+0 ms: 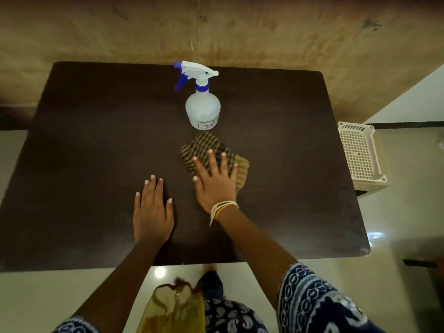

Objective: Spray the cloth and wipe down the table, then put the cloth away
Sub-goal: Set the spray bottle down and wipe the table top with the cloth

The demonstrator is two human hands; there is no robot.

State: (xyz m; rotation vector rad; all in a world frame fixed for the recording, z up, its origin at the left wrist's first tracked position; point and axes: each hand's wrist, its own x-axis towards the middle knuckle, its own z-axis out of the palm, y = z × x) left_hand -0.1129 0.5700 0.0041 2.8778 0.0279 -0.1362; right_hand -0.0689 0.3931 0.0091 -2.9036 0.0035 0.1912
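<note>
A yellowish cloth bag [171,308] is hanging nearest the camera, at the person's front between two patterned blue and white sleeves [322,301], with what it holds not showing. Beyond it the dark bench [84,164] is stretching away toward a tan wall. The left hand [152,212] is lying flat on the bare bench top, its fingers [151,186] straight and close together, gripping nothing. The right hand [216,181], with pale threads around its wrist, is pressing palm down on the cloth [206,146], fingers spread and straight rather than curled round it. The cloth, a striped brown and tan piece, is lying folded near the middle of the bench, its far edge and right corner peeking out past the hand. Just behind it the spray bottle [203,106] is standing upright, apart from both hands, its white and blue trigger head pointing left; the translucent body is looking pale, and I cannot tell how much liquid is sitting inside. Off the right edge of the bench a white perforated plastic basket [360,155] is sitting lower down, seemingly upside down.
</note>
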